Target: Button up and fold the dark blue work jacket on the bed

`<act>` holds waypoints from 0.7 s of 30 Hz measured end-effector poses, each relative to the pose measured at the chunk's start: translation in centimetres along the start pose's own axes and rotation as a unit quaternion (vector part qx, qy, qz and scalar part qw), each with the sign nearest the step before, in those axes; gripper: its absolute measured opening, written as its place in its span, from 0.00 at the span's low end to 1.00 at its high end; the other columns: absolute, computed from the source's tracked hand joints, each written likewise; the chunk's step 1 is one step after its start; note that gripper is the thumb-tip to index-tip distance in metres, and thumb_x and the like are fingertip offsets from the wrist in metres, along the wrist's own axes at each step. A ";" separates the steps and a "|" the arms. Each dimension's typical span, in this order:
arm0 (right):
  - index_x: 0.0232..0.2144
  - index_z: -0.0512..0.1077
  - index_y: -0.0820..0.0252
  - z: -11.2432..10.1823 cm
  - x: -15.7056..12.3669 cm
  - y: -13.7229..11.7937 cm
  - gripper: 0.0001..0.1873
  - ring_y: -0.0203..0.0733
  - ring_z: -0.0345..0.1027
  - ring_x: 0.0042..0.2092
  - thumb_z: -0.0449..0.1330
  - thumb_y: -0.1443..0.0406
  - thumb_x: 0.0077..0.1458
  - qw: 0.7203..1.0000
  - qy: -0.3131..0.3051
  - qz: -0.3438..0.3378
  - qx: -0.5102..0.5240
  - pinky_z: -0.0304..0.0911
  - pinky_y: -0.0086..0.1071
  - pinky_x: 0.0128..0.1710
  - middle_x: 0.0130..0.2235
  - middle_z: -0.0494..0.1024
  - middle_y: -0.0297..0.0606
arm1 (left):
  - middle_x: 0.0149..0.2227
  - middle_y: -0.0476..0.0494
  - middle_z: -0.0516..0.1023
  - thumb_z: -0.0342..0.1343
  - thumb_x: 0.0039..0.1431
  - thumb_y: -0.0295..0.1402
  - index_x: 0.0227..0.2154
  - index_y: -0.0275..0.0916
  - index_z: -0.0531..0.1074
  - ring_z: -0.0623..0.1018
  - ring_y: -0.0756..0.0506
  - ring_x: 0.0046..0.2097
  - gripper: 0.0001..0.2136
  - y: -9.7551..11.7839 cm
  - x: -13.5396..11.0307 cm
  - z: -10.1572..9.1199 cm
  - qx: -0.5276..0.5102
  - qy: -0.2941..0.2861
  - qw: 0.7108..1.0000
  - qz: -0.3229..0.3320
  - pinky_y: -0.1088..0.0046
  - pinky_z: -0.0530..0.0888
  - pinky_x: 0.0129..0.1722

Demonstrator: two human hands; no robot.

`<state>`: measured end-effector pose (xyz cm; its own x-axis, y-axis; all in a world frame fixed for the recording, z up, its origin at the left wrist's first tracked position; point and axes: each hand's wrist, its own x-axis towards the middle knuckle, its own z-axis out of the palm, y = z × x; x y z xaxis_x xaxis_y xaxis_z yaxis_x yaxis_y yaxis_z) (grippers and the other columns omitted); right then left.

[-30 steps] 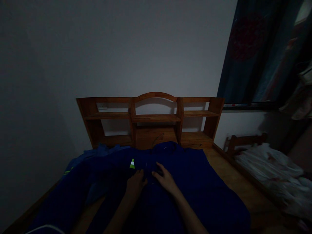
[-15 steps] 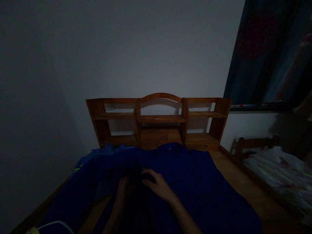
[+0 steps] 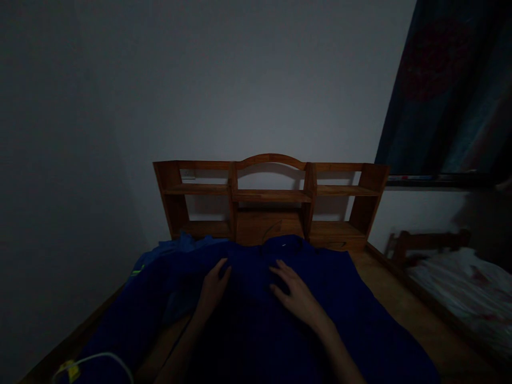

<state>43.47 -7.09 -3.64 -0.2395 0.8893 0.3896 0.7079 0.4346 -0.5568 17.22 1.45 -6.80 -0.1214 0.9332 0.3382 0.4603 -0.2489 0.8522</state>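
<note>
A dark blue garment (image 3: 352,309) lies spread over a wooden table (image 3: 392,288) in a dim room. My left hand (image 3: 214,288) lies flat on the cloth left of the collar, fingers stretched forward. My right hand (image 3: 298,296) rests flat on the cloth right of it, fingers apart, close below the collar (image 3: 282,244). Neither hand holds anything. A lighter blue part of cloth (image 3: 180,246) bunches at the far left, with a small yellow-green strip (image 3: 136,272) at its edge.
A wooden shelf unit (image 3: 272,197) stands at the table's far edge against a pale wall. A white cable with a yellow tag (image 3: 86,362) lies at the near left. To the right are a dark curtain (image 3: 448,90), a wooden rail (image 3: 424,241) and white bedding (image 3: 464,288).
Both hands were together, fingers pinching the cloth at its middle; now they lie apart and flat, further toward the collar. The green-and-white tag seen earlier is out of sight. The view shifted left.
</note>
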 end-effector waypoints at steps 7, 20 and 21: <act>0.63 0.48 0.49 -2.9 -3.3 13.3 0.37 0.54 0.30 0.66 0.43 0.43 0.56 0.934 0.022 0.234 -0.269 0.33 0.59 0.59 0.66 0.42 0.43 | 0.47 0.38 0.75 0.53 0.53 0.33 0.45 0.39 0.69 0.73 0.38 0.51 0.15 -2.5 1.2 0.0 0.070 0.008 0.997 0.014 0.61 0.66 0.52; 0.60 0.55 0.46 -3.2 -5.7 14.4 0.29 0.54 0.35 0.65 0.40 0.50 0.58 0.930 -0.021 0.205 -0.304 0.36 0.62 0.57 0.64 0.49 0.39 | 0.53 0.27 0.63 0.49 0.54 0.47 0.54 0.32 0.59 0.64 0.30 0.55 0.29 -4.1 -0.4 -13.0 0.400 0.223 0.889 -0.010 0.54 0.62 0.51; 0.60 0.55 0.46 -3.2 -5.7 14.3 0.29 0.54 0.34 0.65 0.40 0.51 0.58 0.927 -0.024 0.211 -0.309 0.35 0.62 0.57 0.64 0.49 0.38 | 0.54 0.25 0.62 0.50 0.52 0.50 0.54 0.31 0.58 0.63 0.27 0.55 0.32 -4.4 -0.5 -15.1 0.423 0.225 0.877 -0.045 0.51 0.62 0.50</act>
<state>57.06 -6.42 -11.46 0.1275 0.9733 0.1909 0.9871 -0.1058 -0.1201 2.00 -1.85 -4.69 -0.4379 0.6957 0.5695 0.8953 0.2800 0.3464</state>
